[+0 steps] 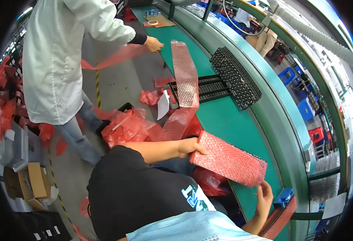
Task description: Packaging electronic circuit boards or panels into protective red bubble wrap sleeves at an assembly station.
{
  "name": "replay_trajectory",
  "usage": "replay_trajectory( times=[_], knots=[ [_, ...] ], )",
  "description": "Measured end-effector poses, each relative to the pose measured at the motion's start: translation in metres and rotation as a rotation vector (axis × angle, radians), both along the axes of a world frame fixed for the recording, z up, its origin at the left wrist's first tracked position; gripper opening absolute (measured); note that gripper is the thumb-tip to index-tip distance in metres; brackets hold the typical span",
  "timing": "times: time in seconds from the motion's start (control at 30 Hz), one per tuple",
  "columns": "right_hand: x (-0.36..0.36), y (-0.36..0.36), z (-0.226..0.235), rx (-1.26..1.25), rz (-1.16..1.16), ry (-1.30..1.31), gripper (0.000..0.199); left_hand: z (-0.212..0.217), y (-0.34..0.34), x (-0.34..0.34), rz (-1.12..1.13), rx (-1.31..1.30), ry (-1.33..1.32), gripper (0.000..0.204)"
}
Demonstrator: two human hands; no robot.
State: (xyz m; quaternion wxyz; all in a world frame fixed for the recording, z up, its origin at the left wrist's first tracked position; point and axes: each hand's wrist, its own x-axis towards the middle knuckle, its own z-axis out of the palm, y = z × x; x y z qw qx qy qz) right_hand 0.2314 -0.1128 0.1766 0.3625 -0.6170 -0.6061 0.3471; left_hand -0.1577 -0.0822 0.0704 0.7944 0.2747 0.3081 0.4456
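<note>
A flat bundle in red bubble wrap [232, 160] lies over the near edge of the green bench, with a dark rim showing along its far side. My left hand [192, 147] is closed on its left end, thumb on top. At the bundle's right corner, my right hand [265, 196] pinches the wrap's edge between bent fingers. A long strip of bubble wrap [184, 74] runs across the bench beyond my left arm and droops toward a red heap [132, 126]. What is inside the bundle is mostly hidden.
Black slotted trays [236, 78] are piled farther along the bench. A blue tape dispenser [284, 197] and another red wrapped piece [280, 220] sit by my right arm. At left, a co-worker in a white coat [54, 64] holds a red strip [118, 57]. Open cartons [37, 180] stand on the floor.
</note>
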Motion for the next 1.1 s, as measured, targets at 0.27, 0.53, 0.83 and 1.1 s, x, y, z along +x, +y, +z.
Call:
replay_trajectory(
  times=[0.27, 0.53, 0.83, 1.1],
  knots=[
    [-0.028, 0.024, -0.048, 0.135, -0.090, -0.092, 0.035, 0.003, 0.057, 0.000, -0.237, 0.047, 0.038, 0.030],
    [-0.027, 0.017, -0.064, 0.239, -0.091, 0.240, 0.027, -0.023, 0.161, 0.003, -0.576, -0.040, 0.121, 0.014],
    [-0.023, 0.019, -0.082, 0.097, -0.141, 0.238, 0.014, -0.007, 0.174, 0.013, -0.469, 0.169, 0.641, 0.033],
    [-0.013, 0.025, -0.080, 0.086, -0.079, 0.003, 0.016, 0.018, 0.118, 0.024, 0.134, 0.849, 1.287, 0.072]
  ],
)
